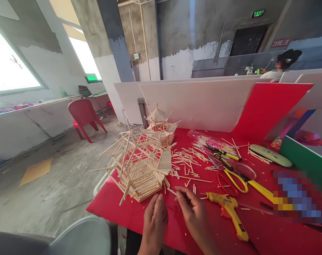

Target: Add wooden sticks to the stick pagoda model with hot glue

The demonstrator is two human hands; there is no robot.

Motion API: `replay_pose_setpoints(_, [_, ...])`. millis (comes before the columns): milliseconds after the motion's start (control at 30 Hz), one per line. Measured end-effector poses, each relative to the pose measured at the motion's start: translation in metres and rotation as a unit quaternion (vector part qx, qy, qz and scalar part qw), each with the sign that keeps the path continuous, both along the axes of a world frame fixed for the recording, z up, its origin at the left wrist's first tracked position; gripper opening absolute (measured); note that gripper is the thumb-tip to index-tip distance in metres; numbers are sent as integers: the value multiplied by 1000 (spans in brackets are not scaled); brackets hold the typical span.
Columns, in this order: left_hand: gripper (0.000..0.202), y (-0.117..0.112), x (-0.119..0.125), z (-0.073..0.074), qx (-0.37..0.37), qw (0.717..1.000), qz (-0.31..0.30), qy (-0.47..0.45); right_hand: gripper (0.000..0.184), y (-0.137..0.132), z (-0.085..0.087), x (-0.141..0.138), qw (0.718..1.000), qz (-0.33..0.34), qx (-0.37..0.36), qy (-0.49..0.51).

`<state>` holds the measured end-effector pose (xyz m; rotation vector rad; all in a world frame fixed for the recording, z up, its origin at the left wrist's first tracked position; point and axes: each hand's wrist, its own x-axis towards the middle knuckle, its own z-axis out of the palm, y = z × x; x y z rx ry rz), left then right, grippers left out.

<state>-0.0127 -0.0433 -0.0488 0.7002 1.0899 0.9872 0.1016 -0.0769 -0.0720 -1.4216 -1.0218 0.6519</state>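
Between the thumb and fingers of my right hand [191,207] is a short thin wooden stick [171,191], its end pointing left. My left hand [156,214] is closed beside it, thumb on the curled fingers; whatever it may hold is hidden. Just beyond both hands stands an open-framed pavilion model [139,166] built of thin sticks, with slatted panels on its right side. A more complete stick pavilion [161,124] with a pointed roof rises behind it. Cut stick pieces [186,159] lie scattered to the right of the models.
On the red tabletop [174,226], a yellow glue gun [227,209] lies right of my hands. Farther right are yellow-handled scissors [237,180], pliers [224,156], a yellow cutter [261,191] and a green case [271,156]. White boards [192,102] stand behind; a person [280,65] is beyond them.
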Motion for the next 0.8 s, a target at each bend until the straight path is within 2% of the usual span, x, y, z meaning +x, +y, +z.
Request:
replay_pose_setpoints(100, [52, 3, 2, -4, 14, 999, -32, 37, 29, 4, -11, 2, 997, -14, 22, -79])
replay_pose_setpoints(233, [48, 13, 0, -19, 110, 986, -64, 107, 23, 8, -31, 3, 977, -27, 48, -208])
replay_pose_setpoints(300, [42, 19, 0, -29, 115, 986, -51, 106, 22, 10, -39, 3, 966, -33, 51, -252])
replay_pose_setpoints(400, [45, 24, 3, -37, 96, 991, -19, 87, 21, 12, -48, 5, 952, -32, 45, -300])
replay_pose_setpoints(633, [51, 17, 9, -23, 72, 991, -42, 103, 23, 15, -58, 8, 929, -10, 2, -371])
replay_pose_setpoints(800, [58, 21, 12, -30, 46, 997, 29, 59, 23, 13, -56, 8, 918, -35, 1, -396])
